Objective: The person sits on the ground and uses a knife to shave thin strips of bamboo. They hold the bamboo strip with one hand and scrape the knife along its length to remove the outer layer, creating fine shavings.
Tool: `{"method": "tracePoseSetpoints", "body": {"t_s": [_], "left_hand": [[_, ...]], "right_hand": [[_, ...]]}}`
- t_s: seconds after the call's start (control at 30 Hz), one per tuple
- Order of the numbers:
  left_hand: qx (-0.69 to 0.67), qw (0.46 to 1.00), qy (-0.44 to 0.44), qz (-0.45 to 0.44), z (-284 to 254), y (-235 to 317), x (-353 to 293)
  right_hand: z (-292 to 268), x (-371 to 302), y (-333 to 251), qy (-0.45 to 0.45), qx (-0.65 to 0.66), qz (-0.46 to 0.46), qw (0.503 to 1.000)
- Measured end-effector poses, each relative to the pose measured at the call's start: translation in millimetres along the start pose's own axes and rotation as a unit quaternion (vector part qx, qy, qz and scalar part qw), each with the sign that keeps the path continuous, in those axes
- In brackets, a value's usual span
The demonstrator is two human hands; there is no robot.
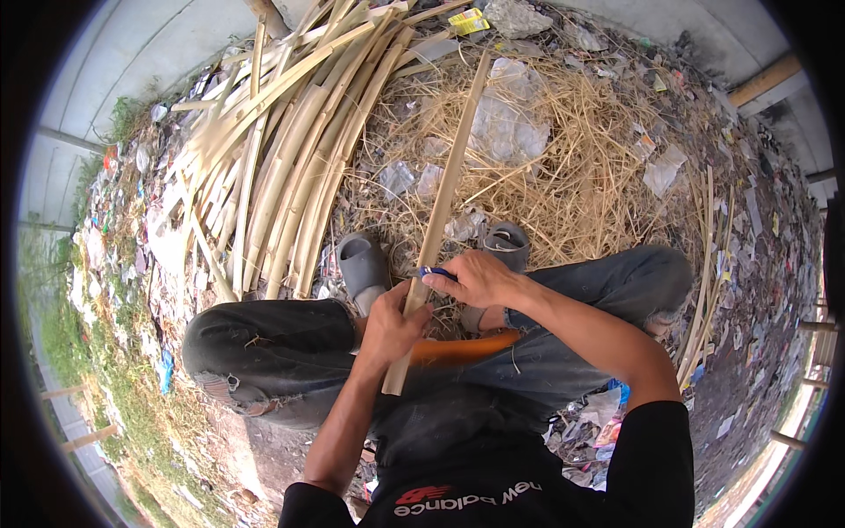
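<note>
Between my legs, a long flat bamboo strip (451,172) slants up and away from my lap. My left hand (394,324) is closed around its lower part, thumb and fingers on either side. Just above it, my right hand (480,280) is closed on a small dark-blue-handled tool (436,274) that lies across the strip. A bit of metal shows beside the blue part; most of the tool is hidden by my fingers. Below my hands lies a smooth orange-brown length (466,349), partly covered by the strip; I cannot tell what it is.
A heap of split bamboo strips (304,172) lies ahead on the left. Pale shavings (581,167) and plastic sheeting (510,114) cover the ground ahead. Grey slippers (359,264) are on my feet. More thin strips (700,273) lie at right, amid scattered litter. A pale wall (167,53) stands behind.
</note>
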State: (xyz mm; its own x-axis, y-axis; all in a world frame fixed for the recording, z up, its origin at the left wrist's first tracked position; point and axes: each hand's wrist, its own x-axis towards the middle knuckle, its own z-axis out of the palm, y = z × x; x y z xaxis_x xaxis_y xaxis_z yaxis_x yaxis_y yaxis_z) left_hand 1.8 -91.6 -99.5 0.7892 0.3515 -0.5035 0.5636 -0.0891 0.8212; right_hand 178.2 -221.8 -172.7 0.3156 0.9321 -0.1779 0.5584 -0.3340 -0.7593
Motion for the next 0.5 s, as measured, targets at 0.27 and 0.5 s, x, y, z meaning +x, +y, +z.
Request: {"method": "tracePoseSetpoints", "body": {"t_s": [0.27,0.5], "left_hand": [[0.017,0.997,0.042,0.056,6.9,-23.9,4.6],[0.015,0.998,0.047,0.039,10.6,-17.5,3.2]], "right_hand": [[-6.4,0.9,-0.9,-0.005,-0.019,-0.038,0.999],[-27.4,30.4,28.0,0.023,0.064,0.112,0.991]]}}
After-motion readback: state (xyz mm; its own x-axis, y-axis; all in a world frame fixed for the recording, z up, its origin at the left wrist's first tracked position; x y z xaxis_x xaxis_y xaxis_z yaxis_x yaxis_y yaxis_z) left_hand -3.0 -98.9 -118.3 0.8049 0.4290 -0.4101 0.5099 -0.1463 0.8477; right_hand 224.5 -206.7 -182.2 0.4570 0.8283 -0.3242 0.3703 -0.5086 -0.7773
